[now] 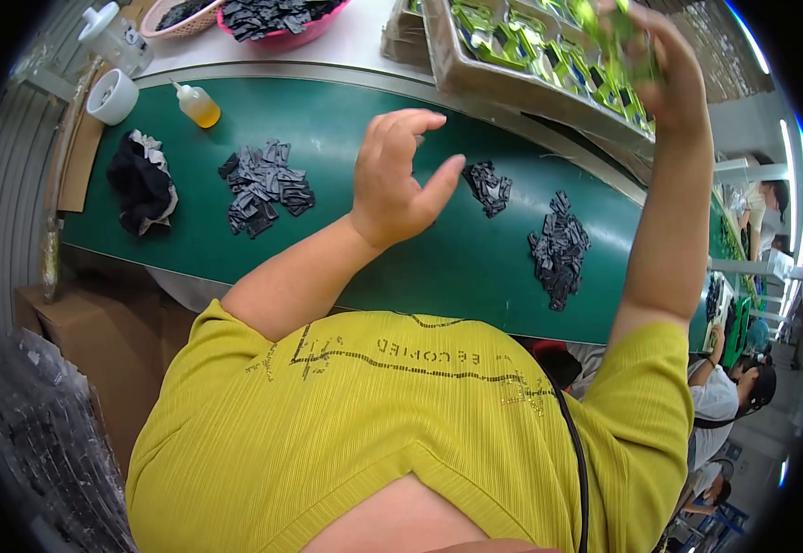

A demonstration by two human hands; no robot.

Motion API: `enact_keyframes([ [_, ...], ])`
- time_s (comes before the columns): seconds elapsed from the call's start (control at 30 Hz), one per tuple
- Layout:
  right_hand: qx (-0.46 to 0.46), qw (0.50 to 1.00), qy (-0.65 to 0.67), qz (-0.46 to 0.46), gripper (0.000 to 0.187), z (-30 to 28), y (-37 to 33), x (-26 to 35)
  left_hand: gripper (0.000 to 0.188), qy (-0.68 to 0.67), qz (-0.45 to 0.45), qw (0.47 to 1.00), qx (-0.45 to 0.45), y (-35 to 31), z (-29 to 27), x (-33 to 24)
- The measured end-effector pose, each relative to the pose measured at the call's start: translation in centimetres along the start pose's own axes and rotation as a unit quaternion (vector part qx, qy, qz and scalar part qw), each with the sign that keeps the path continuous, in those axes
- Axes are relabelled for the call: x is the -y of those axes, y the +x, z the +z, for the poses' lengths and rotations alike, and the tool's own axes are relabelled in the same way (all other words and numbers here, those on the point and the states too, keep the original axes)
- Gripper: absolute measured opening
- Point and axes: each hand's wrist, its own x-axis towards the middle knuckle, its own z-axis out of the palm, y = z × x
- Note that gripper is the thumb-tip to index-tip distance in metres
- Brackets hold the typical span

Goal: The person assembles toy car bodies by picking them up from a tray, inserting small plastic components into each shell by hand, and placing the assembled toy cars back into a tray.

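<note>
Box (530, 98) beneath it, our right hand (680, 78) seems curled round a blurred green part (636, 51), which we judge light, stiff and best pinched by its edges, while our left hand (390, 180) hangs half-open, seemingly empty.

top (355, 442): yellow-green, ribbed, V-neck | sleeves (189, 369): 2, short | chest markings (410, 370): dark, dotted | cable (578, 452): 1, black, right side
</note>
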Motion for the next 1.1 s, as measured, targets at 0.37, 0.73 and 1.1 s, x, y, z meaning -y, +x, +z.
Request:
enact_keyframes([
  [0.37, 0.022, 0.948, -0.078, 0.309, 0.021, 8.0, -18.7, -13.1, 0.063, 0.017, 0.06, 0.925, 0.374, -4.4, -1.1, -5.3],
  [0.73, -0.052, 0.85, -0.517, 0.09, 0.021, 9.3, -16.8, -16.1, 0.059, 0.127, -0.047, 0.904, 0.407, -5.6, -3.4, -6.4],
  [1.1, 0.008, 0.767, -0.634, -0.102, 0.013, 8.8, -17.9, -16.6, 0.034, 0.083, -0.081, 0.937, 0.331, -6.7, -4.0, -4.6],
])
